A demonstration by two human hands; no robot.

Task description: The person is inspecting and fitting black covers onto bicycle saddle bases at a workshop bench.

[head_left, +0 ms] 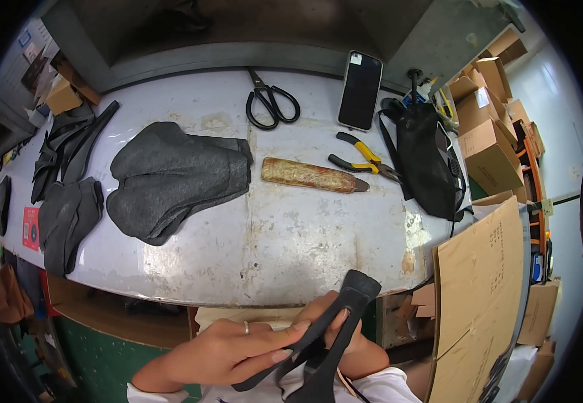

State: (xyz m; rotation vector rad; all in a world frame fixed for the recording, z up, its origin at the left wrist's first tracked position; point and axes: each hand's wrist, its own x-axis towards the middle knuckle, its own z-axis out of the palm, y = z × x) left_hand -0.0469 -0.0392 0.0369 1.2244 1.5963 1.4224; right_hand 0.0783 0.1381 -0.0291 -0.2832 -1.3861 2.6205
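Observation:
Near the table's front edge, I hold a black rubber-like piece (360, 287) with a thick squared end and long bands split by an open slot. My left hand (254, 346), a ring on one finger, grips a band of it from the left. My right hand (350, 339) is wrapped round it below the squared end, its fingers partly hidden behind the piece. Beyond them on the table lies a short-bladed knife (311, 176) with a tape-wrapped handle. To its left sits a stack of dark grey, lobed moulded pieces (177, 178).
Black-handled scissors (272, 107), a phone (360, 91) and yellow-black pliers (368, 160) lie on the white table (291, 248). A black bag (426, 161) lies at the right edge. More dark pieces (69, 215) are at left. Cardboard (476, 295) stands right of the table.

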